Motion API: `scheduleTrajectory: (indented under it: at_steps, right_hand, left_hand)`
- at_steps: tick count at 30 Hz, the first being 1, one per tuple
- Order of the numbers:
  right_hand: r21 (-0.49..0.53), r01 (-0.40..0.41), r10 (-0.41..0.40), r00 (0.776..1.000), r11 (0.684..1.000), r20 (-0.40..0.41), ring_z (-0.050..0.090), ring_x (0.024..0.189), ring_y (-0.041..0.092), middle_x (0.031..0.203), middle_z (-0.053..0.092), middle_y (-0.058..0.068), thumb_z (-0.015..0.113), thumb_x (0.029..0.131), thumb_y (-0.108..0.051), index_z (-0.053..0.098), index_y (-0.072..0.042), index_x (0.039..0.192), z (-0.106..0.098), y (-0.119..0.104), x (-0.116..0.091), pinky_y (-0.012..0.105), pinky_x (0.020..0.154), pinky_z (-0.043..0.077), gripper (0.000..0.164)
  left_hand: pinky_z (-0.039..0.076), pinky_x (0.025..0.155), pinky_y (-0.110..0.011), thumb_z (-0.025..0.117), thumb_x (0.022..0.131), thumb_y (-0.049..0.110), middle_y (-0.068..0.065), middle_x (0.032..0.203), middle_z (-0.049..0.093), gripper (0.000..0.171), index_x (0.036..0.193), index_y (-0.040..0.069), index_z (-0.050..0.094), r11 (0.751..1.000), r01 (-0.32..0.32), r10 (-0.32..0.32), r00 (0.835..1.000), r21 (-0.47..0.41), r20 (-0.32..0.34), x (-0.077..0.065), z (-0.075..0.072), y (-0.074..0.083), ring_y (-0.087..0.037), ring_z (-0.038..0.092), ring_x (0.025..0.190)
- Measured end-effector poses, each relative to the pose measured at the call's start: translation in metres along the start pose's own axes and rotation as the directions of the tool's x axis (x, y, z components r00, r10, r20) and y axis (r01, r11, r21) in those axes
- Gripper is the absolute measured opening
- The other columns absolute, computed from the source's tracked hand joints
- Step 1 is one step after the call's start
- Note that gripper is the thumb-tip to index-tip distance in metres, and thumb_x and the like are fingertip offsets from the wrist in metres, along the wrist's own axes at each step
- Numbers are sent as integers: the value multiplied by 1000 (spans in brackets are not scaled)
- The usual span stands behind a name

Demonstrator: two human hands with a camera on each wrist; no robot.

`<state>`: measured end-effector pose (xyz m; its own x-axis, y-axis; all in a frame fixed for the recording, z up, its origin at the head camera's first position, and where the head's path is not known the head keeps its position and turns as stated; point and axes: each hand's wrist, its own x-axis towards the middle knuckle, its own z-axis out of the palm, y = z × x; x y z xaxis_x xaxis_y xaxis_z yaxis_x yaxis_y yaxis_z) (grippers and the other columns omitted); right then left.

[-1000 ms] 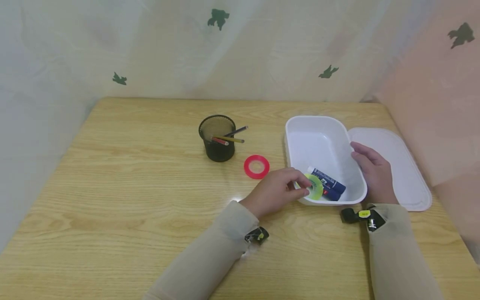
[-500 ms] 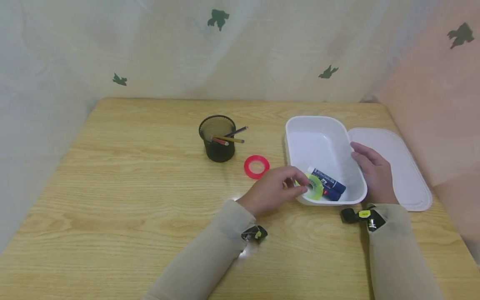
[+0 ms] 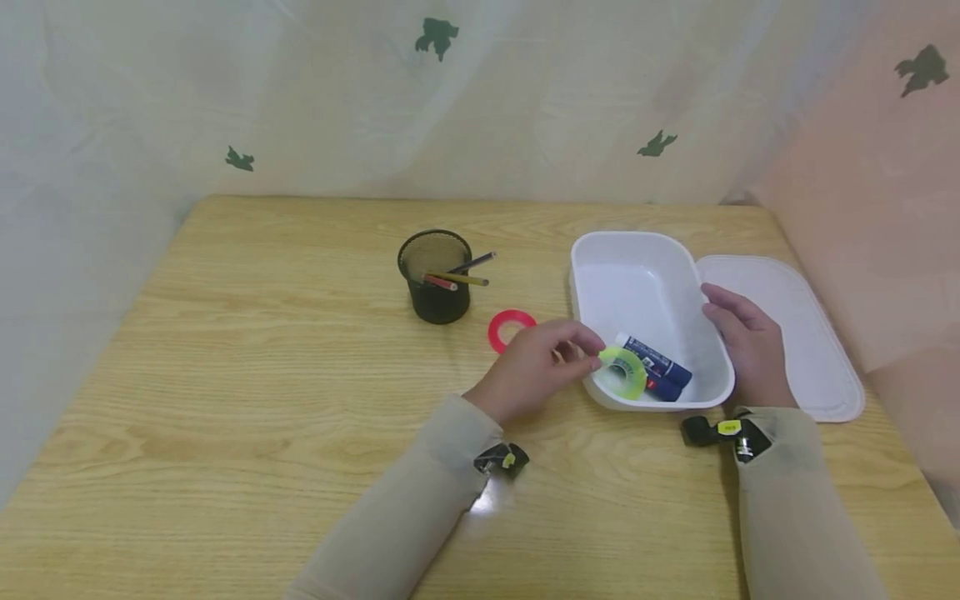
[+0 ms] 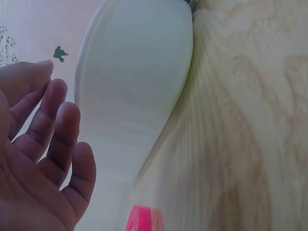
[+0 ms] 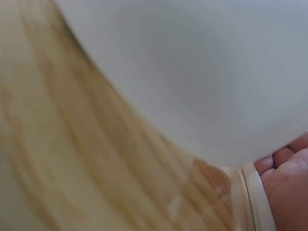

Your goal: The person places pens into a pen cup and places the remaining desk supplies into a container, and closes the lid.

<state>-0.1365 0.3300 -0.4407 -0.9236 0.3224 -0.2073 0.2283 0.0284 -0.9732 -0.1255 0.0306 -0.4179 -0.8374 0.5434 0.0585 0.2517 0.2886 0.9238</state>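
Note:
In the head view my left hand (image 3: 534,368) is at the near left rim of a white plastic box (image 3: 637,287), its fingers loosely bent with nothing between them. The left wrist view shows the same bent fingers (image 4: 67,130) beside the box's outer wall. A roll of yellow-green tape (image 3: 636,372) leans inside the box's near left corner, close to my left fingertips. Next to it lie two dark blue glue sticks, an upper one (image 3: 660,362) and a lower one (image 3: 664,389). My right hand (image 3: 753,354) rests against the box's right side, fingertips at the rim.
A flat white lid (image 3: 813,350) lies to the right of the box, partly behind my right hand. Left of the box is a red tape roll (image 3: 497,333), partly covered by my left hand. Further back stands a black mesh pencil cup (image 3: 441,304) with several pencils (image 3: 468,277).
My left hand has drawn back to the left and slightly away from the yellow-green tape, and now overlaps the red roll. My right hand and the box have stayed put.

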Motion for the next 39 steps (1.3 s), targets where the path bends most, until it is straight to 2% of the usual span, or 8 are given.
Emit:
scheduleTrajectory:
  at_steps: [7,15,23,28,33,39]
  right_hand:
    - [10,3,-3,1000,1000,-3,48,134,13,150,50,-5,71,94,-40,59,-23,142,1,1,0,11,84,51,52]
    - [23,13,-13,1000,1000,-5,48,135,13,149,51,-6,71,94,-39,60,-23,141,1,0,-1,11,84,50,51]
    - [-36,11,-11,1000,999,2,44,139,15,152,48,-6,69,94,-43,58,-26,143,0,-1,-2,11,87,49,53]
    - [12,24,-24,1000,1000,2,46,137,14,150,50,-6,70,95,-38,59,-23,142,0,1,-2,11,86,50,50]
    - [0,25,-25,1000,1000,-2,46,136,13,150,50,-6,69,96,-37,59,-23,142,0,1,-1,11,86,50,50]
    - [-33,11,-11,1000,999,-4,45,137,13,151,49,-6,67,97,-38,57,-23,144,1,-1,-1,12,89,49,51]
  left_hand:
    - [54,79,-24,71,96,22,16,106,65,18,112,15,71,1000,20,-20,999,-11,-33,0,-7,-2,-10,59,92]
    - [54,77,-25,71,96,23,17,105,66,15,110,19,71,997,73,-73,994,-3,-80,1,-13,-6,-11,59,91]
    - [53,78,-26,73,94,23,16,105,68,14,108,22,71,997,74,-73,991,6,-115,1,-19,-11,-11,60,87]
    - [52,75,-29,70,96,25,16,102,66,17,112,20,70,992,117,-111,984,37,-141,1,-24,-13,-11,59,88]
    - [53,74,-30,69,97,25,12,98,65,21,116,17,69,987,153,-144,977,47,-158,2,-28,-16,-12,59,87]
    - [53,70,-32,69,97,25,3,95,66,23,118,16,68,984,179,-176,972,6,-156,2,-34,-20,-16,62,80]
